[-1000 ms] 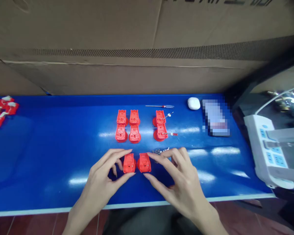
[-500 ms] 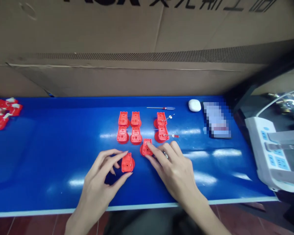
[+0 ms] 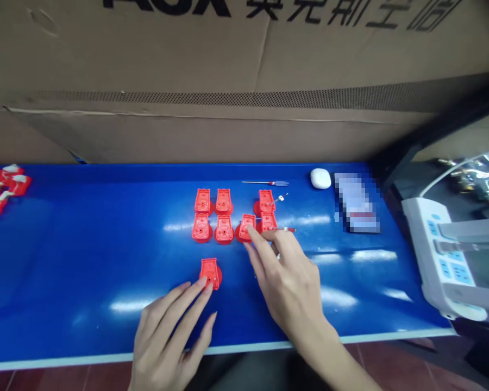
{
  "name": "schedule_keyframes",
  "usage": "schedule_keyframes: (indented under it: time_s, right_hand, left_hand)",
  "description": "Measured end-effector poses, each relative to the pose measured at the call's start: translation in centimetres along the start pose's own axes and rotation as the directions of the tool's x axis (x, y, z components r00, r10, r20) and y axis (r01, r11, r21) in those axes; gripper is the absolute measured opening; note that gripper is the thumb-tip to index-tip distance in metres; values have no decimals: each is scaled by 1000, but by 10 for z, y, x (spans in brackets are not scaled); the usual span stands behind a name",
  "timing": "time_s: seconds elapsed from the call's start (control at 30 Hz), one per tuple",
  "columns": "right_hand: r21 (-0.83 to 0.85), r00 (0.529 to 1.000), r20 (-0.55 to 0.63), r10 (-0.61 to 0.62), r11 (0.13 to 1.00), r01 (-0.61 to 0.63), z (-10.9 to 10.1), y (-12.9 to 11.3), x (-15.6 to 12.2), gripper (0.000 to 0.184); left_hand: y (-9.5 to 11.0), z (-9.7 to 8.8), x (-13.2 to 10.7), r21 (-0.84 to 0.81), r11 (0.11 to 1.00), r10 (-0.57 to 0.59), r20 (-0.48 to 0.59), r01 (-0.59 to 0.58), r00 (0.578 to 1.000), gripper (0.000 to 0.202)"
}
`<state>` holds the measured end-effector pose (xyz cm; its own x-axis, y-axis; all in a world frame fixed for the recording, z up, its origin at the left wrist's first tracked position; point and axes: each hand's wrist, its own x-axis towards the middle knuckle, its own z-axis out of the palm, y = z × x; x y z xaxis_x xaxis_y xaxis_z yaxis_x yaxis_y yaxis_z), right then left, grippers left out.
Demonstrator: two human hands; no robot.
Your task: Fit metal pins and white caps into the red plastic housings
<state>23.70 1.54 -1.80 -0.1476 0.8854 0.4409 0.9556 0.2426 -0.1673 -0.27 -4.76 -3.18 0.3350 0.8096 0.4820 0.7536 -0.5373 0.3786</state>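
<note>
My right hand (image 3: 287, 271) grips a red plastic housing (image 3: 248, 221) between thumb and fingers, at the right end of the front row on the blue table. Some small metal bit shows partly under that hand; I cannot make out what it is. My left hand (image 3: 175, 326) is open, fingers spread, with its fingertips at the lower edge of another red housing (image 3: 209, 267) nearer me. Several like housings (image 3: 224, 229) stand in two rows behind. The two at the right, such as the back one (image 3: 266, 200), have thin metal pieces sticking out.
A small screwdriver (image 3: 264, 183) lies behind the rows. To its right are a white rounded case (image 3: 320, 178) and a blurred-out flat object (image 3: 356, 203). A white power strip (image 3: 436, 255) is at the right edge. Red-and-white parts (image 3: 4, 187) lie far left; cardboard (image 3: 187, 130) stands behind.
My right hand has moved its housing away from me, into line with the front row. My left hand has loosened from around the near housing and dropped back towards me.
</note>
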Motion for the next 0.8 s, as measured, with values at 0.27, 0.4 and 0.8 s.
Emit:
schedule_keyframes:
  time_s: [0.27, 0.4, 0.8]
  right_hand:
    - [0, 992, 73, -99, 995, 99, -8, -20, -26, 47]
    - [-108, 980, 155, -126, 984, 144, -2, -20, -28, 52]
    - [-169, 918, 294, -265, 931, 323, 0, 3, 9, 55]
  left_hand:
    - [17, 4, -27, 96, 989, 97, 179, -115, 979, 26]
    - [20, 8, -31, 127, 992, -27, 234, -3, 972, 35]
    - [20, 12, -13, 101, 991, -102, 139, 88, 985, 58]
